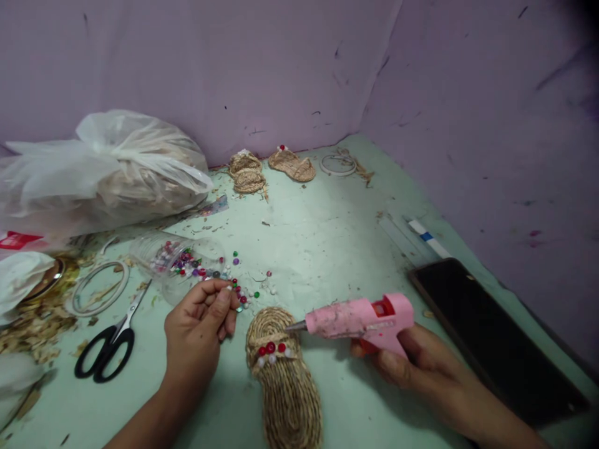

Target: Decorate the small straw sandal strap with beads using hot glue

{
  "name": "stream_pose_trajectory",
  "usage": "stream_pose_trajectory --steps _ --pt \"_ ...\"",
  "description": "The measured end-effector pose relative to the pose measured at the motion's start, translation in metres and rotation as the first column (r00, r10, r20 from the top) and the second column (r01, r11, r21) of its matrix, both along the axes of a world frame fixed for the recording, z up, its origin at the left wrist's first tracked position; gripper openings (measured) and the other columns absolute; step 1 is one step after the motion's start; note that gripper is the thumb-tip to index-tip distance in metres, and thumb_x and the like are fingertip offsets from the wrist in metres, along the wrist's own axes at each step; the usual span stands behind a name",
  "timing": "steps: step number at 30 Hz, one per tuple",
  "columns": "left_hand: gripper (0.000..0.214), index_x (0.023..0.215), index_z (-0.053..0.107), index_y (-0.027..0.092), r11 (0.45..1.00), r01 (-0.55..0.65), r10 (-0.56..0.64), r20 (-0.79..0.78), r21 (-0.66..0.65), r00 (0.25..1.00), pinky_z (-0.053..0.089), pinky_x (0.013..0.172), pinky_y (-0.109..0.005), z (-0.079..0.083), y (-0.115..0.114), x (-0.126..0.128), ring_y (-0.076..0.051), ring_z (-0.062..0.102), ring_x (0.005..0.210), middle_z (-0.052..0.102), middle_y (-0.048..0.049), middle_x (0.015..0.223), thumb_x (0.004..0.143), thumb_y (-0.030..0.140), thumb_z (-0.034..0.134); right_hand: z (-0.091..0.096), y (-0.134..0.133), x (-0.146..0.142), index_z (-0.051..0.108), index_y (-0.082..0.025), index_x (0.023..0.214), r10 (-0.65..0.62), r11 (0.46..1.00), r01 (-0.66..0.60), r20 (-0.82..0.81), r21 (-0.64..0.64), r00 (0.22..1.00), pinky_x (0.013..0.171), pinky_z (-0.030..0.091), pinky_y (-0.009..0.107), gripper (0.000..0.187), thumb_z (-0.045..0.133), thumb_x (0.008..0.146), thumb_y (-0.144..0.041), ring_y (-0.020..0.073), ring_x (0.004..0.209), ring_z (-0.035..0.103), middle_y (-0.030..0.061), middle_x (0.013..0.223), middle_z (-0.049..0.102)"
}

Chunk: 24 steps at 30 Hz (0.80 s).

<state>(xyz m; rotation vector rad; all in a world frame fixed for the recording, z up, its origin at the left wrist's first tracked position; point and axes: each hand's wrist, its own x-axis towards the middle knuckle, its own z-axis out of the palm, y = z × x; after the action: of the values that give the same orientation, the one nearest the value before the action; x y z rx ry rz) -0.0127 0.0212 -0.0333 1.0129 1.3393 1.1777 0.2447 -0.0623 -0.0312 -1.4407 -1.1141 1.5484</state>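
Observation:
A pink glue gun is in my right hand, its metal nozzle at the strap edge of a woven straw slipper. Red beads and white beads sit in rows across the slipper's strap. To the left of the slipper, my left hand is pinched closed, with what looks like a small white bead at its fingertips. Loose coloured beads lie just beyond those fingers, spilling from a clear plastic container tipped on its side.
Black-handled scissors and a white ring lie on the left, near straw scraps and a tied plastic bag. Small woven slippers rest at the back by the wall. A dark phone-like slab is at the right.

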Motion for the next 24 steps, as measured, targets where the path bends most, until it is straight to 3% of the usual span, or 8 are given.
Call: stream_pose_trajectory --steps 3,12,18,24 --pt "0.012 0.082 0.056 0.018 1.000 0.000 0.001 0.005 -0.009 1.000 0.030 0.036 -0.014 0.000 0.000 0.000 -0.003 0.044 0.039 0.059 0.0040 0.062 0.074 0.024 0.063 0.001 -0.002 -0.002 0.067 -0.025 0.080 -0.040 0.999 0.039 0.031 0.033 0.999 0.058 0.041 0.027 0.029 0.059 0.074 -0.052 0.0157 0.064 0.050 0.0030 0.073 0.058" --pt "0.013 0.081 0.057 0.017 1.000 -0.013 0.013 -0.009 -0.002 1.000 0.030 0.035 -0.013 0.001 0.000 0.000 -0.003 0.044 0.038 0.059 0.0037 0.061 0.073 0.025 0.064 0.006 0.004 -0.001 0.060 -0.022 0.079 0.116 0.980 -0.135 0.133 0.145 0.984 0.064 0.050 0.028 0.023 0.051 0.083 -0.043 0.0167 0.069 0.056 0.0030 0.072 0.057" --pt "0.012 0.082 0.057 0.018 1.000 -0.010 0.010 -0.012 0.007 1.000 0.031 0.036 -0.014 -0.003 -0.001 -0.002 -0.004 0.044 0.039 0.059 0.0039 0.062 0.074 0.025 0.064 0.002 0.001 0.002 0.061 -0.024 0.103 0.142 0.972 -0.179 0.229 0.150 0.963 0.080 0.051 0.037 0.028 0.049 0.084 -0.041 0.0222 0.089 0.061 0.0077 0.092 0.064" --pt "0.012 0.081 0.058 0.018 1.000 -0.007 0.007 -0.014 -0.004 1.000 0.031 0.036 -0.014 -0.001 -0.001 -0.002 -0.004 0.045 0.040 0.059 0.0038 0.062 0.074 0.025 0.064 -0.007 -0.006 0.008 0.059 -0.026 0.110 0.145 0.976 -0.180 0.246 0.125 0.958 0.081 0.050 0.039 0.032 0.050 0.084 -0.042 0.0222 0.089 0.061 0.0080 0.096 0.064"
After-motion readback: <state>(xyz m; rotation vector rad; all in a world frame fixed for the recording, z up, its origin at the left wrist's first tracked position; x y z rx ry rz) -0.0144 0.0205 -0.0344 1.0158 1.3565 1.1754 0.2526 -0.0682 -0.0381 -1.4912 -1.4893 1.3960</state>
